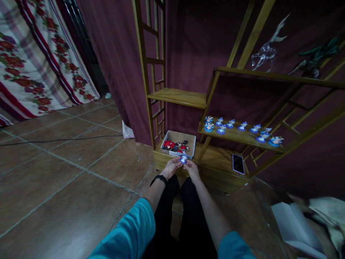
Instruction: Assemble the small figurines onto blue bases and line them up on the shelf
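Note:
Between my two hands, just in front of the box's near edge, is a small blue and white figurine (183, 159). The fingers of my left hand (172, 167) pinch it from the left, and those of my right hand (192, 169) close on its right side. Behind them an open cardboard box (180, 136) sits on the bottom shelf with several red and black figurines (172, 145) lying in it. To the right, several similar blue and white figurines (231, 123) stand in loose rows on a raised wooden shelf (237, 136).
A phone (238, 164) lies on the lower shelf (218, 158) at right. A glass deer (264, 54) and a dark green ornament (316, 59) stand on the upper shelf. White packaging (293, 223) lies on the floor at right. A black cable (61, 139) crosses the tiles at left.

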Motion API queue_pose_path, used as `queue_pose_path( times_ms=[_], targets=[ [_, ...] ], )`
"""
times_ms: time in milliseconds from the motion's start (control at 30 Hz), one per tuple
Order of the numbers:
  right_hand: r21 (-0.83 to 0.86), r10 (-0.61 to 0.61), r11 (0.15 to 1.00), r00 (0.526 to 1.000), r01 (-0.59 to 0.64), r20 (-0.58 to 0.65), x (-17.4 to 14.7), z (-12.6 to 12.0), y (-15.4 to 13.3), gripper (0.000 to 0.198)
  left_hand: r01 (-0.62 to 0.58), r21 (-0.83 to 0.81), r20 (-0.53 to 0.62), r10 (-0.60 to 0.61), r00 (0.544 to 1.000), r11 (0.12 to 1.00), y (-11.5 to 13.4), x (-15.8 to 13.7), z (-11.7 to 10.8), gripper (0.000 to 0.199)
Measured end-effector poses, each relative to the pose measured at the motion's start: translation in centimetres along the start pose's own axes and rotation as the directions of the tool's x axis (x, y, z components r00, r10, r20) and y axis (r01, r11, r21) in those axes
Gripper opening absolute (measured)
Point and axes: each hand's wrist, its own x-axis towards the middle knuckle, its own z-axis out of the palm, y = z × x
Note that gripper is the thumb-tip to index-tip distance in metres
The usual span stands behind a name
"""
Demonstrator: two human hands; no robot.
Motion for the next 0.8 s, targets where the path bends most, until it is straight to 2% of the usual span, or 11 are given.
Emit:
queue_pose_path(
  times_ms=[167,433,667,800],
  targets=[
    [0.041,-0.008,0.999,0.999,0.010,-0.048,-0.04,-0.03,0.08,0.037,0.007,-0.009,-0.027,-0.007,1.000,1.000,-0.22,0.08,-0.03,0.031],
    [0.053,0.023,0.998,0.999,-0.022,-0.026,-0.01,0.00,-0.19,0.040,0.028,-0.006,-0.047,-0.028,0.999,1.000,-0.21,0.13,0.08,0.032],
    [0.030,0.004,1.000,1.000,-0.003,-0.031,0.01,-0.01,-0.06,0.037,0.039,0.037,0.049,-0.041,0.998,0.999,-0.09,0.18,-0.04,0.037],
    [0.022,-0.010,1.000,1.000,0.011,-0.030,-0.20,-0.14,-0.37,0.036,0.026,0.045,0.067,-0.029,0.997,0.999,-0.09,0.19,0.06,0.041]
  ],
)
